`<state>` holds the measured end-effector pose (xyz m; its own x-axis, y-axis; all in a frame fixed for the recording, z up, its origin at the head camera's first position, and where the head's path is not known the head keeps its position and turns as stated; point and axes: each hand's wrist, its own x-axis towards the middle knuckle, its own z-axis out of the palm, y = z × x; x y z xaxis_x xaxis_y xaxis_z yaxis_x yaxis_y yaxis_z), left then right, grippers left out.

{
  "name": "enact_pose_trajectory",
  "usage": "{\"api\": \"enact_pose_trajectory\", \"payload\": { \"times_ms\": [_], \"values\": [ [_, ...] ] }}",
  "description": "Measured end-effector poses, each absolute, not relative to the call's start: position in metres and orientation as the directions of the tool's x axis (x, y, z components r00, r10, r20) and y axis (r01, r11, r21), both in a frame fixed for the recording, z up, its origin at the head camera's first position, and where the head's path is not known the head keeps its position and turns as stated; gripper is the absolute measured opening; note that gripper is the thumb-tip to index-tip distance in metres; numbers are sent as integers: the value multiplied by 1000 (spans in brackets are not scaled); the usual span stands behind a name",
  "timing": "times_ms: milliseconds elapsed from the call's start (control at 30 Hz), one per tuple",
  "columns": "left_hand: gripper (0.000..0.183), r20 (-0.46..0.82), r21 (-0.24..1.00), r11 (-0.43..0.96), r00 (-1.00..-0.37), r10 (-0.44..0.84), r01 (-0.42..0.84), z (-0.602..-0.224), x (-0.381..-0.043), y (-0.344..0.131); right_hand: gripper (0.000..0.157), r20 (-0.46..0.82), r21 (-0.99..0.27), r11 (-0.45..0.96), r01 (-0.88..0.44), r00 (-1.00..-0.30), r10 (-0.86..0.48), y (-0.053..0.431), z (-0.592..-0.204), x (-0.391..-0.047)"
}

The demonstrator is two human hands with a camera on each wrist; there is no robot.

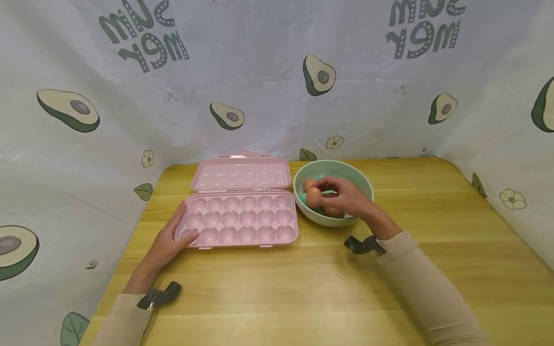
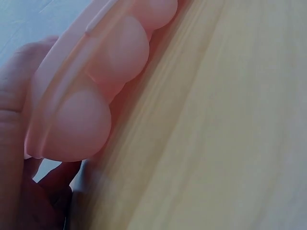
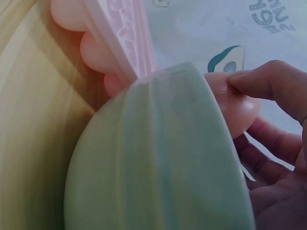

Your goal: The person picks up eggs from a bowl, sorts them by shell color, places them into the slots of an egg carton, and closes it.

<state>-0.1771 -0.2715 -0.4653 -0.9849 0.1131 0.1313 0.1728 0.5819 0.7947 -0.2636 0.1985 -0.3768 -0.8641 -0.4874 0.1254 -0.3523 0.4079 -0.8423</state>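
Note:
A pink egg box lies with its lid [image 1: 242, 174] folded back, and the cups of its tray [image 1: 247, 218] hold nothing. My left hand [image 1: 168, 241] grips the tray at its left end, the thumb over the front corner and the fingers along the side. In the left wrist view the rounded undersides of the tray [image 2: 79, 127] show beside the thumb. Over a pale green bowl [image 1: 318, 217], my right hand [image 1: 344, 196] pinches a brown egg [image 1: 313, 197]. The right wrist view shows this egg [image 3: 235, 103] just above the bowl's rim, between thumb and fingers.
More brown eggs lie in the bowl, one [image 1: 333, 212] below my hand and one [image 1: 308, 185] behind the held egg. The bowl stands close against the tray's right end. A wooden table [image 1: 259, 298] carries everything, with a printed cloth [image 1: 268, 86] hanging behind it.

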Motion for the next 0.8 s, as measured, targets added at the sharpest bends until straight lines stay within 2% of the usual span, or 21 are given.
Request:
{"api": "enact_pose_trajectory", "payload": {
  "times_ms": [400,800],
  "values": [
    [123,164,784,570,-967,194,247,-465,-177,-273,38,156,-883,331,-333,-873,-463,183,-372,-267],
    [124,141,777,594,-977,160,210,-465,-174,-272,37,172,-913,252,-320,-863,-474,166,-372,-269]
  ]
}}
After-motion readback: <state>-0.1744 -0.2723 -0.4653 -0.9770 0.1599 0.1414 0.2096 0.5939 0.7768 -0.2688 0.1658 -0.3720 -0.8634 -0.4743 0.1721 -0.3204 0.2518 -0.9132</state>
